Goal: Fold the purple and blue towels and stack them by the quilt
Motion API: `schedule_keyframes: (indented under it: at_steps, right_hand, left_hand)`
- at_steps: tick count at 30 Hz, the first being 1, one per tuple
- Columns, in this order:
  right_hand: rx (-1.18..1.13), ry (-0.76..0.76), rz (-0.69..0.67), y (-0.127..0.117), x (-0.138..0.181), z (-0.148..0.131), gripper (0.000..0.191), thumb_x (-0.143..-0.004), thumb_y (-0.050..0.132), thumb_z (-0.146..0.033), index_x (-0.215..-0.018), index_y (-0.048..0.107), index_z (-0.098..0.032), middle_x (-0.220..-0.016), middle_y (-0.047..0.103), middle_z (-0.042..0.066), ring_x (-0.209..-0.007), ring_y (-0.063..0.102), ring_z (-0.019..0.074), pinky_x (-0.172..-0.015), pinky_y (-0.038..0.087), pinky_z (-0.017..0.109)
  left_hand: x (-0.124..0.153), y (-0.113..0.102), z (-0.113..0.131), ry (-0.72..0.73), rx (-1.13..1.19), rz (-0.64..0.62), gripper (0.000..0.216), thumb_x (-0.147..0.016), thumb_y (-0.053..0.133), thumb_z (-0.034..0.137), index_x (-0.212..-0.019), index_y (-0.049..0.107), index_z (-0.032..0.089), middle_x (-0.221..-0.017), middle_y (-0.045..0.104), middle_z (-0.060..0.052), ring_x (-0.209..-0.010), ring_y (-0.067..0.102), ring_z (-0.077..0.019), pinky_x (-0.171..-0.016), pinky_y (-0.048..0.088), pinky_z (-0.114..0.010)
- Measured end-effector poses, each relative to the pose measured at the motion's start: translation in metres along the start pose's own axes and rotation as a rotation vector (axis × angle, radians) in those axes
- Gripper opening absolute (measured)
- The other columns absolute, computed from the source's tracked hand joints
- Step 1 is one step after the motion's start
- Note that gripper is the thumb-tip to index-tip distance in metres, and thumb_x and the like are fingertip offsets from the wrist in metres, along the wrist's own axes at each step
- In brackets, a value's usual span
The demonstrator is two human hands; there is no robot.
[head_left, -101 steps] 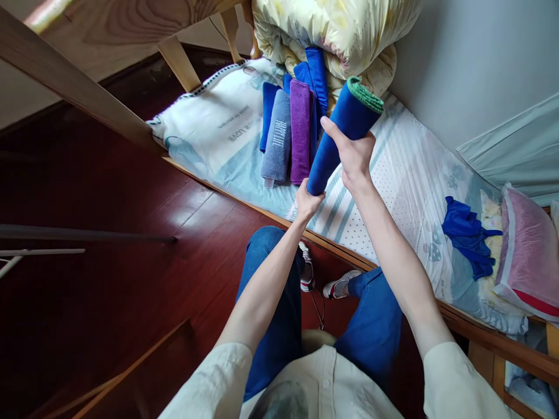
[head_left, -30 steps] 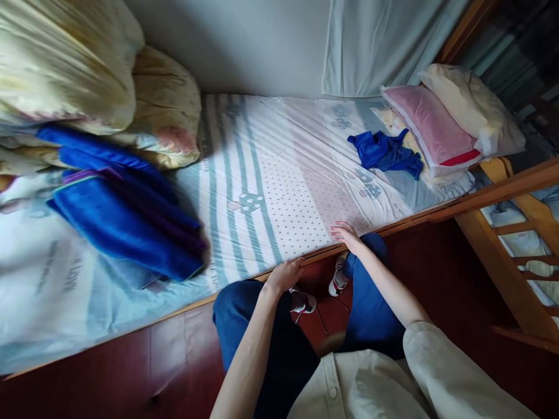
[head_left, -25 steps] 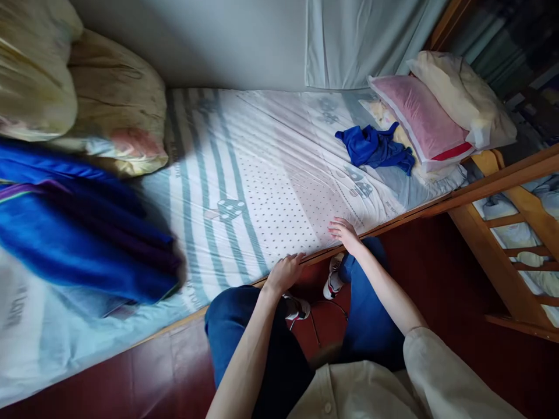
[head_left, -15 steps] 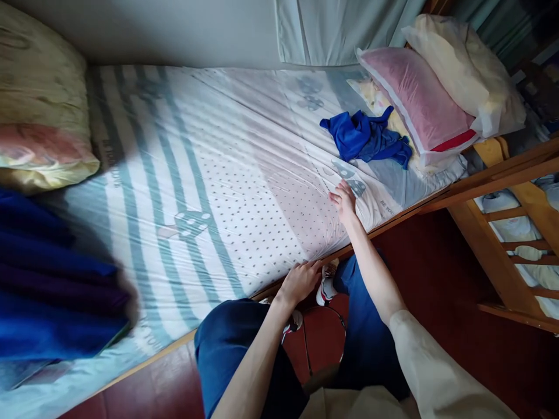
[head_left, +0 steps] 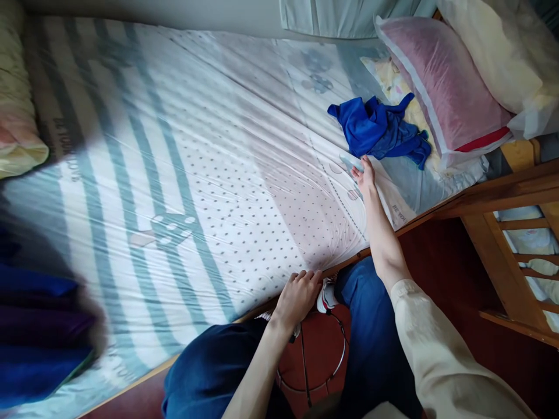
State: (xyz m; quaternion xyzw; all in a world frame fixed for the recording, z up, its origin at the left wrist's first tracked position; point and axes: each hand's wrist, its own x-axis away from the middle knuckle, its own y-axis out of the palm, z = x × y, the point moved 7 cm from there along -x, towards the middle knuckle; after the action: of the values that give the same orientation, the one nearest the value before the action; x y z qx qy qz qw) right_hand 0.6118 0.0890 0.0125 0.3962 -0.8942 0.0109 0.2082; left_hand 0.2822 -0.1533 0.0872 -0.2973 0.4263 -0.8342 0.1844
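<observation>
My right hand (head_left: 364, 174) reaches over the bed's right part, palm turned to the left and fingers apart. It is at the patterned bed sheet (head_left: 244, 198), just below a crumpled bright blue cloth (head_left: 371, 125). Nothing shows in its fingers. Lower down, my left hand (head_left: 297, 297) rests back-up on the wooden bed edge (head_left: 343, 262), fingers laid across it and the thumb hidden. Creases run across the white, teal-striped and dotted sheet toward the right hand.
A pink pillow (head_left: 454, 87) in a clear cover and a cream bundle (head_left: 493, 46) lie at the bed's right end. Dark blue fabric (head_left: 39, 331) and a yellowish pillow (head_left: 17, 116) are at left. A round metal-framed stool (head_left: 314, 355) stands between my knees.
My right hand has moved up and right across the sheet, closer to the blue cloth. My left hand stays at the bed edge. The view has shifted nearer to the bed.
</observation>
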Motion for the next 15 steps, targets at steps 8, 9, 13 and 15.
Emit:
schedule_keyframes:
  at_steps: [8, 9, 13, 15]
  right_hand:
    - [0.187, 0.005, -0.028, 0.011, -0.031, -0.002, 0.058, -0.092, 0.063, -0.031, -0.148, 0.049, -0.033, -0.135, 0.063, 0.003, -0.087, 0.07, 0.0112, -0.078, 0.063, 0.027]
    - [0.181, 0.019, -0.023, 0.013, -0.031, 0.0, 0.057, -0.092, 0.062, -0.028, -0.148, 0.049, -0.032, -0.136, 0.063, 0.003, -0.087, 0.07, 0.0109, -0.078, 0.063, 0.027]
    - [0.138, 0.028, 0.031, 0.025, -0.029, 0.002, 0.054, -0.092, 0.053, -0.019, -0.145, 0.05, -0.026, -0.134, 0.064, 0.006, -0.087, 0.07, 0.0104, -0.083, 0.063, 0.028]
    - [0.113, -0.02, 0.041, 0.031, -0.027, -0.009, 0.049, -0.093, 0.052, -0.018, -0.141, 0.054, -0.025, -0.129, 0.066, 0.007, -0.091, 0.071, 0.0116, -0.085, 0.062, 0.029]
  left_hand:
    - [0.003, 0.002, -0.001, 0.006, 0.034, 0.017, 0.031, -0.102, 0.048, 0.012, -0.128, 0.065, 0.017, -0.101, 0.073, -0.008, -0.102, 0.071, -0.0253, -0.09, 0.053, -0.039]
    - [0.003, 0.003, -0.001, 0.006, 0.037, 0.017, 0.031, -0.102, 0.047, 0.012, -0.128, 0.065, 0.017, -0.101, 0.073, -0.008, -0.101, 0.071, -0.025, -0.089, 0.053, -0.039]
    - [0.004, 0.006, -0.006, -0.001, 0.026, 0.007, 0.03, -0.103, 0.048, 0.013, -0.128, 0.065, 0.016, -0.101, 0.073, -0.009, -0.101, 0.071, -0.025, -0.088, 0.052, -0.038]
    - [0.004, 0.004, -0.011, -0.01, 0.024, 0.003, 0.03, -0.103, 0.048, 0.014, -0.127, 0.065, 0.016, -0.102, 0.073, -0.01, -0.101, 0.071, -0.025, -0.087, 0.053, -0.037]
